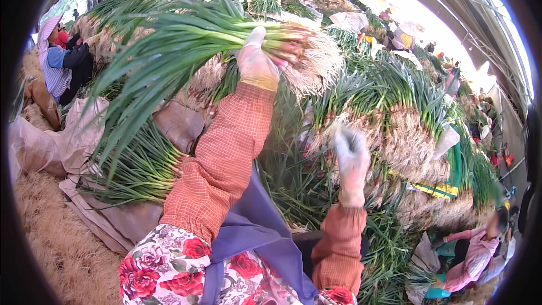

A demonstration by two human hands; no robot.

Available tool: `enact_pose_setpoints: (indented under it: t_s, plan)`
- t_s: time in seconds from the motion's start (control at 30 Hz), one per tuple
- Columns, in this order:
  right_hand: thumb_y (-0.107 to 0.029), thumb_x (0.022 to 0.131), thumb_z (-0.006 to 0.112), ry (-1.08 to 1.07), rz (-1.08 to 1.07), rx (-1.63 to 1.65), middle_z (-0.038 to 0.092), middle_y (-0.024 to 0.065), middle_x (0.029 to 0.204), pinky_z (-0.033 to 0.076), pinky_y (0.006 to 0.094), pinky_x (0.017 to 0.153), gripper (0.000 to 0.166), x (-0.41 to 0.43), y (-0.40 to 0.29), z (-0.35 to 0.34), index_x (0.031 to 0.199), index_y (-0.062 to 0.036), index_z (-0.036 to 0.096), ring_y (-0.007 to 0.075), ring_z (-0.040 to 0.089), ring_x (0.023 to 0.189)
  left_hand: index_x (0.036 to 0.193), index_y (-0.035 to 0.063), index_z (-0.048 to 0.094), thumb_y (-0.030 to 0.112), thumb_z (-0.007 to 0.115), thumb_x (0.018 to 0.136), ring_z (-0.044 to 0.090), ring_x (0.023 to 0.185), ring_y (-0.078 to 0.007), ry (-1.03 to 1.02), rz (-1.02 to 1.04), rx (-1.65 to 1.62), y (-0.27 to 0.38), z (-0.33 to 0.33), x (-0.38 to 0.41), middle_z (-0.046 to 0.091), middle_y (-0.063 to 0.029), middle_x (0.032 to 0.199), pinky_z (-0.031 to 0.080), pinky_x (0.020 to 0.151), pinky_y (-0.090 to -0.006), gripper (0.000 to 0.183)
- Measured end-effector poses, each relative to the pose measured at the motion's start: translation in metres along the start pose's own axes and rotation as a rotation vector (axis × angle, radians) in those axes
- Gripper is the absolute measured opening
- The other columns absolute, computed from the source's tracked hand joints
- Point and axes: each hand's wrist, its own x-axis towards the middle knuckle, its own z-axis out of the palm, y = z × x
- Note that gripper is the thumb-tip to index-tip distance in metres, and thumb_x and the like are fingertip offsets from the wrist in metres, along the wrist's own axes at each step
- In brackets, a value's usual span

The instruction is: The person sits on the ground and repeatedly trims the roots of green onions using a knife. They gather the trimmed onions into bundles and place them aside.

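Note:
My left hand (256, 61), in a pale glove, is raised and closed around a bunch of green onions (186, 36). The long leaves droop to the left, and the reddish white ends with a tangle of pale roots (317, 57) point right. Lower on the right, my right hand (353, 152), also gloved, has curled fingers and is blurred, so whether it pinches anything is unclear. It hovers in front of a heap of rooted green onions (402, 131). Trimmed-looking green onions (139, 169) lie on a brown sheet (123, 220) left of my left forearm.
Loose leaves (292, 178) lie before my lap. Dry root waste (55, 228) covers the ground at left. One person sits at left (63, 59), another at lower right (470, 258). More onion heaps and people fill the background under a roof (478, 12).

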Motion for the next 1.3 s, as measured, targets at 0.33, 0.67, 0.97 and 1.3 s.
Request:
enact_pose_setpoints:
  t_s: [0.33, 0.67, 0.97, 1.3]
  plan:
    - [-0.018, 0.088, 0.061, 0.059, -0.18, -1.075, 0.064, 0.0098, 0.063, 0.054, 0.0399, 0.05, 0.007, 0.074, 0.045, -0.007, 0.091, -0.0125, 0.061, 0.0277, 0.065, 0.054, 0.102, -0.002, 0.058, 0.028, 0.04, 0.099, 0.056, 0.045, -0.0255, 0.081, -0.064, -0.001, 0.012, -0.042, 0.007, 0.066, -0.0177, 0.069, 0.037, 0.033, -0.0293, 0.035]
    - [-0.014, 0.091, 0.061, -0.263, 0.261, 0.222, 0.067, 0.0061, 0.083, 0.05, 0.0263, 0.066, 0.014, 0.063, -0.037, 0.095, 0.099, -0.0032, 0.06, 0.013, 0.061, 0.062, 0.101, 0.0005, 0.058, 0.029, 0.045, 0.097, 0.053, 0.041, -0.0213, 0.106, -0.137, -0.142, 0.007, -0.052, 0.007, 0.065, -0.0147, 0.067, 0.033, 0.032, -0.0295, 0.032]
    - [-0.015, 0.088, 0.066, -0.683, -0.094, -1.173, 0.066, 0.0127, 0.074, 0.051, 0.0299, 0.054, 0.014, 0.037, 0.128, 0.023, 0.082, -0.0049, 0.059, 0.0194, 0.068, 0.071, 0.097, 0.0037, 0.058, 0.03, 0.048, 0.095, 0.049, 0.038, -0.0218, 0.168, -0.129, -0.114, 0.011, -0.054, 0.019, 0.062, -0.0119, 0.062, 0.033, 0.032, -0.03, 0.028]
    - [-0.033, 0.081, 0.073, 0.036, -0.444, -0.769, 0.062, 0.008, 0.067, 0.051, 0.0407, 0.055, 0.027, 0.06, -0.02, 0.151, 0.081, -0.0107, 0.058, 0.0312, 0.063, 0.057, 0.101, 0.0025, 0.058, 0.03, 0.048, 0.097, 0.053, 0.043, -0.0219, 0.201, -0.049, -0.136, -0.001, -0.074, 0.021, 0.065, -0.0117, 0.073, 0.035, 0.032, -0.0299, 0.03]
